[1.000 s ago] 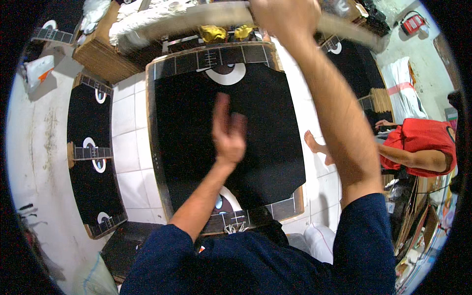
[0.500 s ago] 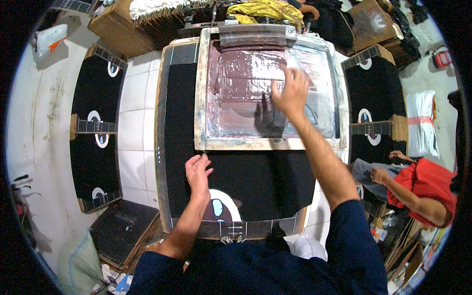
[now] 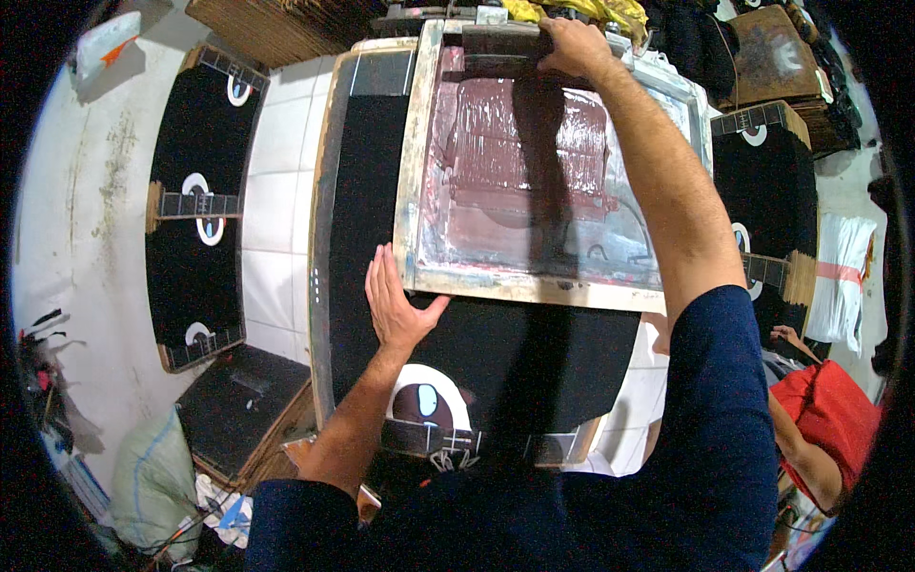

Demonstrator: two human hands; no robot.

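A silk-screen frame (image 3: 534, 288) with pale, stained wooden sides lies over black fabric (image 3: 362, 181) on a printing board. Dark maroon ink (image 3: 481, 124) coats the middle of its mesh. At the frame's far end rests a squeegee (image 3: 496, 46). My right hand (image 3: 579, 50) is wrapped over the squeegee's right part, its thumb on the near side. My left hand (image 3: 398, 307) lies against the frame's near left corner, fingers stretched along the side and thumb apart. A printed round eye (image 3: 429, 400), white, brown and light blue, shows on the fabric nearest me.
To the left stands a board with black printed fabric (image 3: 195, 133); a similar board (image 3: 762, 191) is at the right. A dark stack of boards (image 3: 243, 410) and a pale sack (image 3: 152, 477) sit at lower left. Another person in a red garment (image 3: 827, 419) is at lower right.
My right hand has moved from above the mesh to the far end and taken hold of the squeegee. My left hand has come up against the frame's corner. The view has shifted.
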